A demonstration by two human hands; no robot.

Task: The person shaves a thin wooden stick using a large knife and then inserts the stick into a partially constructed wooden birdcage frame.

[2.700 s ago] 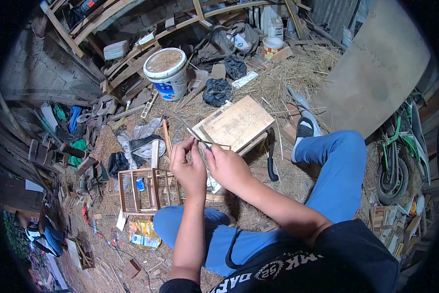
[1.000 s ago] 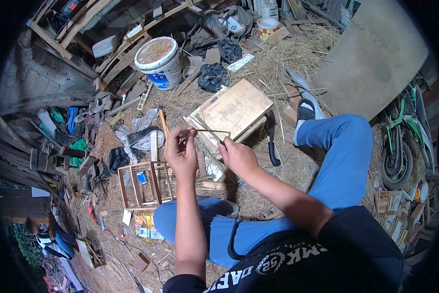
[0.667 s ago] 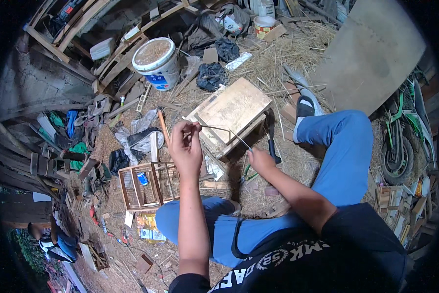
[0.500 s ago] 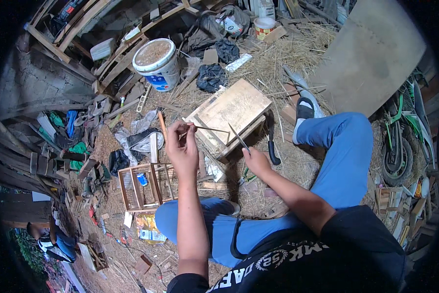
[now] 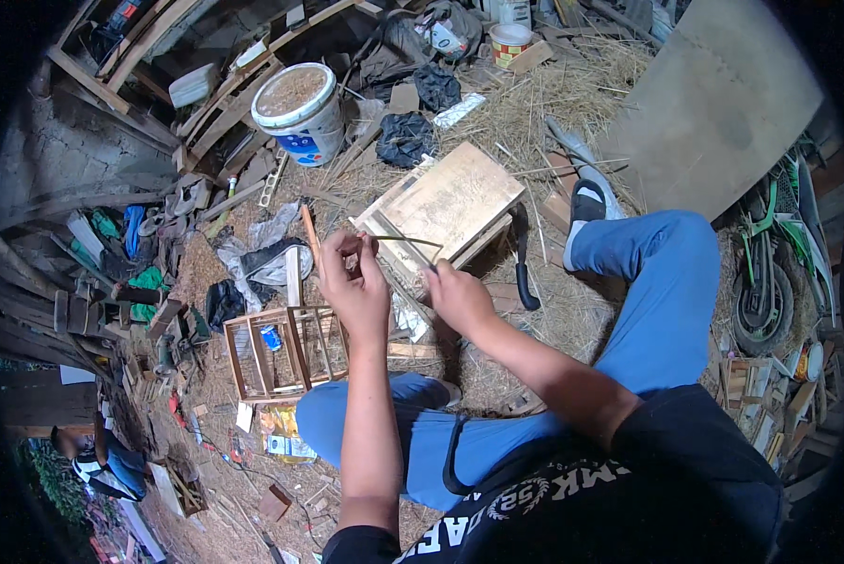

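Observation:
My left hand [image 5: 356, 282] is closed on one end of a thin bent brown stick [image 5: 408, 241], raised in front of my lap. Just right of it, my right hand [image 5: 460, 299] grips a narrow knife [image 5: 429, 268], its blade hard to make out against the pale wood near the stick. Behind both hands lies a light plywood box or stack of boards [image 5: 455, 197]. A slatted wooden frame [image 5: 295, 348] with a blue can [image 5: 272, 337] inside sits lower left, partly behind my left arm. A black curved handle [image 5: 525, 291] lies right of my right hand.
A white bucket [image 5: 295, 122] stands at the back among straw, black bags and scrap timber. A large board [image 5: 723, 103] leans at upper right above a green motorcycle [image 5: 760, 310]. A seated person [image 5: 112, 461] is at far left; wood pieces and cords litter the floor.
My right hand swung out down-right with the knife, then came back up-left close to the stick. My left hand still holds the stick in nearly the same place.

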